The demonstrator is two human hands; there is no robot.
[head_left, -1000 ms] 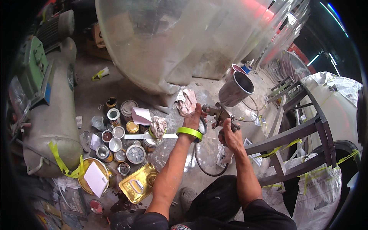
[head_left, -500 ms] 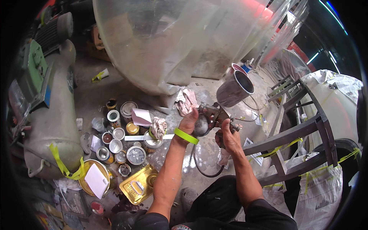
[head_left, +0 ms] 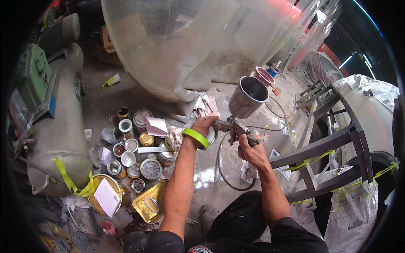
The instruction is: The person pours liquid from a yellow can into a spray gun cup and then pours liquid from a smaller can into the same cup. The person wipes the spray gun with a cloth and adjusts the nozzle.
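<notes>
My left hand (head_left: 203,126) grips the front end of a metal spray gun (head_left: 232,128), thumb along its nose. A bright green tape roll (head_left: 195,137) circles that wrist, and a round silvery object (head_left: 211,135) sits partly hidden behind the hand. My right hand (head_left: 251,151) is wrapped round the gun's handle. The gun's large metal cup (head_left: 247,100), dark inside, tilts above both hands. A dark hose (head_left: 220,168) loops below the gun. Crumpled pale rags (head_left: 207,104) lie on the floor beyond my left hand.
Paint cans (head_left: 150,168), a gold rectangular tin (head_left: 148,204) and a compressor tank (head_left: 55,147) are on the left. Hanging plastic sheeting (head_left: 168,50) rises ahead. A dark frame (head_left: 320,147) and paper-wrapped panels (head_left: 350,211) stand on the right. A red-rimmed pot (head_left: 264,74) sits behind the cup.
Both hands and the spray gun have shifted left, and the cup has moved left, showing more of the red-rimmed pot behind it. My left wrist has swung left too.
</notes>
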